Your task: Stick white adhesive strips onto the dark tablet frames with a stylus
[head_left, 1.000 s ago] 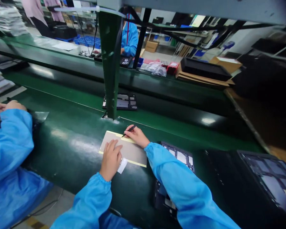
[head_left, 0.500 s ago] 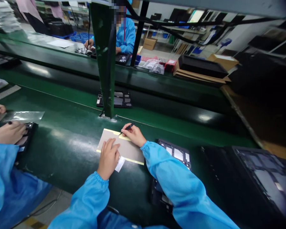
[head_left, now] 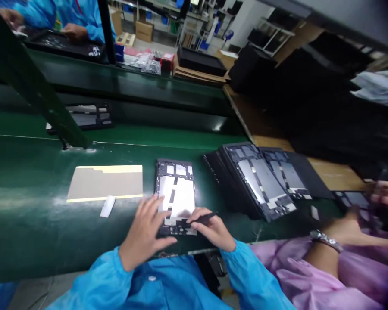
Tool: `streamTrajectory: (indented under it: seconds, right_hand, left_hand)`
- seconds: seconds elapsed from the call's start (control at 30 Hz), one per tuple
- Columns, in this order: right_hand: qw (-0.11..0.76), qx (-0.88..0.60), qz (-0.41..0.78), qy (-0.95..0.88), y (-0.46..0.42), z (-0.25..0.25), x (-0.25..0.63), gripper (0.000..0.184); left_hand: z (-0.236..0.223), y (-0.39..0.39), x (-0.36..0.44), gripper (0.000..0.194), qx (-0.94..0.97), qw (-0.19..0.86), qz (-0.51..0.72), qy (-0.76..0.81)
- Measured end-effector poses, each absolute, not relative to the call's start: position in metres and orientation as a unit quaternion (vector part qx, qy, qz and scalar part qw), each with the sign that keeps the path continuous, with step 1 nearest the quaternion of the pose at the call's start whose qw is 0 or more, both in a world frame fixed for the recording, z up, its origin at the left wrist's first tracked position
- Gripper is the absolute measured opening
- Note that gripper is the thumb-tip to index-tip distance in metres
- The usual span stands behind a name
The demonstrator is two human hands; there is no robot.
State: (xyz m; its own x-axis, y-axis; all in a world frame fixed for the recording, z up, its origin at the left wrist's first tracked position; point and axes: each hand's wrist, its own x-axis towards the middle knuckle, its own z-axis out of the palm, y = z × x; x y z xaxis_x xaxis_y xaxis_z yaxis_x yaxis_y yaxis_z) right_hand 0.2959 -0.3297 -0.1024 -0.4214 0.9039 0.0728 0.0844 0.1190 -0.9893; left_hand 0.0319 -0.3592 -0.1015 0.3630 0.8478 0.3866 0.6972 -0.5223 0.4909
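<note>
In front of me on the green bench lies a tablet housing [head_left: 183, 196], black-framed with bright silver panels inside. My left hand [head_left: 148, 228] is beside its lower left edge, fingers spread and nothing in them, fingertips over the rim. Black tweezers [head_left: 204, 218] are pinched in my right hand [head_left: 216, 232], their tip over the dark parts at the housing's lower end. To the left lies a grey-beige sheet [head_left: 106, 183] with yellow edge strips. A small white paper piece [head_left: 107, 206] touches its lower edge.
Stacked tablet housings [head_left: 255, 176] stand on the right. Beyond them a co-worker in a pink sleeve [head_left: 304, 275] handles another housing. A green post [head_left: 42, 90] rises at the back left, near one more housing [head_left: 90, 116]. Across the bench sits a person in blue [head_left: 74, 17].
My view has swung to the right. Both hands have left the yellow-edged sheet and are now at the tablet housing. The tweezers have stayed in my right hand.
</note>
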Motion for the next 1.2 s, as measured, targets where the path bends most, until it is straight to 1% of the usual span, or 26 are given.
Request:
streamTrajectory:
  seconds: [0.07,0.17,0.27,0.4,0.67,1.2]
  right_hand:
    - [0.381,-0.381,0.535,-0.651,-0.342,-0.11,0.302,0.012]
    - [0.382,-0.375,0.521,-0.665,-0.347,-0.117,0.302,0.014]
    - [0.378,-0.364,0.496,-0.692,-0.344,-0.119,0.3,0.012]
    - [0.379,-0.349,0.483,-0.708,-0.341,-0.12,0.302,0.009]
    - [0.352,-0.337,0.479,-0.73,-0.341,-0.117,0.304,0.007]
    - [0.349,-0.31,0.475,-0.746,-0.338,-0.106,0.303,0.006]
  left_hand:
    - [-0.108,-0.364,0.062,0.054,0.852,0.137,0.276,0.423]
    - [-0.121,-0.363,0.08,0.049,0.861,0.12,0.268,0.416]
    - [-0.128,-0.359,0.078,0.045,0.855,0.111,0.282,0.421]
    - [-0.125,-0.358,0.075,0.048,0.85,0.123,0.289,0.423]
    - [-0.125,-0.359,0.076,0.051,0.851,0.12,0.284,0.424]
    - [-0.124,-0.359,0.077,0.051,0.842,0.146,0.294,0.428]
